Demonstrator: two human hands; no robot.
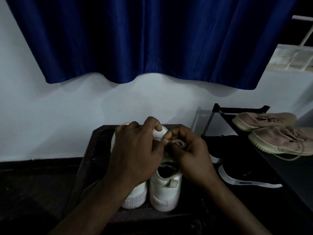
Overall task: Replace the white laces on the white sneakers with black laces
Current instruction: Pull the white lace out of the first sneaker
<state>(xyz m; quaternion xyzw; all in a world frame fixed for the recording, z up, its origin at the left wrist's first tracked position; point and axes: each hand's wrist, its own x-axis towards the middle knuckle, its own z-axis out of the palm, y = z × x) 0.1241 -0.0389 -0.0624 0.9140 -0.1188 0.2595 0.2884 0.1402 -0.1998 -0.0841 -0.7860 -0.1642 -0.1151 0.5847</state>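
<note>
Two white sneakers stand side by side, heels toward me, on a dark low table [94, 150]. The right sneaker [166, 189] shows its heel and collar; the left sneaker [135, 197] is mostly hidden under my forearm. My left hand [135, 150] lies over the front of the sneakers, its fingers curled around the right sneaker's toe. My right hand [189, 153] pinches a loop of white lace [178, 142] above the right sneaker's tongue. No black laces are in view.
A black shoe rack [225, 112] stands to the right with a pair of beige sneakers [277, 138] on top. A black sneaker with a white sole [245, 177] lies lower down beside the table. A blue curtain [152, 39] hangs on the white wall behind.
</note>
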